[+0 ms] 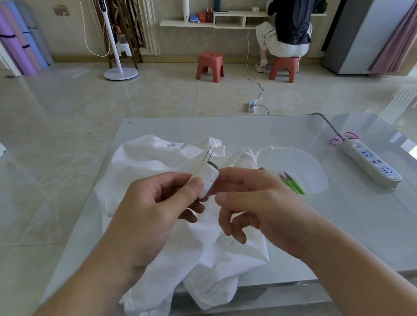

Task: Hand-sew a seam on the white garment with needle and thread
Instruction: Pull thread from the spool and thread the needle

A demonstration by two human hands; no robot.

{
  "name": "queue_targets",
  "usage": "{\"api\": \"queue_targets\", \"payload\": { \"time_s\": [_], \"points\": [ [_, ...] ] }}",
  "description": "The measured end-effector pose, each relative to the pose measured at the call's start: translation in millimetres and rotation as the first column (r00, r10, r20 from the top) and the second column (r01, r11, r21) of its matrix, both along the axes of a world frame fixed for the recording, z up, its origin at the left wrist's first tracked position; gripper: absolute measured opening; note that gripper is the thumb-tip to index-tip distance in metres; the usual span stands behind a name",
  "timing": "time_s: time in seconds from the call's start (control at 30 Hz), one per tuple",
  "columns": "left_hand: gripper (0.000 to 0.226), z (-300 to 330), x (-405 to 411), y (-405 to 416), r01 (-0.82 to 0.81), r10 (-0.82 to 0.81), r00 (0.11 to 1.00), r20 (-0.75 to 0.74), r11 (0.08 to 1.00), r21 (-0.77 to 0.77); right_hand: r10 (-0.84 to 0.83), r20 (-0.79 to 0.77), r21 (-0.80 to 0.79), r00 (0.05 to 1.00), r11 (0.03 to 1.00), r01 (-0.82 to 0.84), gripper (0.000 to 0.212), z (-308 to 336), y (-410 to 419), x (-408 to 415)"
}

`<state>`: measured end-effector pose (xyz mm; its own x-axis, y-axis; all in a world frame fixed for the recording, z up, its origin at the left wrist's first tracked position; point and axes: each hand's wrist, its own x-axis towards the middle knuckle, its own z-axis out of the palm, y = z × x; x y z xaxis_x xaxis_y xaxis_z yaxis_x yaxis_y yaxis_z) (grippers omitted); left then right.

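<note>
Your left hand (156, 197) pinches a white spool (207, 180) with needles stuck in its top; your right hand (249, 199) pinches the thread (214, 194) beside it. Draw the thread off slowly, keeping the spool steady so the needles stay clear of your fingers. The garment (154, 166) lies crumpled beneath, spilling over the surface's (353, 234) near edge.

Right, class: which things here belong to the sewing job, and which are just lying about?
Sewing job:
shirt
thread spool, in left hand
needles
thread, at right hand
snips

Lying about:
power strip
plastic lid
stools
</note>
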<state>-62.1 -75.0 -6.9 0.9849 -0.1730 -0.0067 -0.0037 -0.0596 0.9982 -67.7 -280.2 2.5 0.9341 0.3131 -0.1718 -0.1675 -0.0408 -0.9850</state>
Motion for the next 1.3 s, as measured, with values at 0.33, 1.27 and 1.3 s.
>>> {"api": "queue_targets", "payload": {
  "time_s": [0.33,1.27,1.3],
  "points": [
    [0.029,-4.7,3.5,1.5,-0.092,0.092,0.995,-0.027,0.996,0.012,-0.206,0.136,-0.097,0.969,0.971,0.220,0.017,-1.9,-4.5,3.6],
    [0.037,-11.0,19.9,10.3,-0.237,0.122,0.958,-0.258,0.846,-0.479,-0.389,0.127,-0.072,0.913,0.914,0.399,0.028,4.6,-29.2,14.6],
    [0.036,-12.4,20.6,11.0,-0.253,0.149,0.956,-0.253,0.853,-0.456,-0.392,0.126,-0.068,0.911,0.913,0.402,0.028,4.4,-30.1,14.9]
  ]
}}
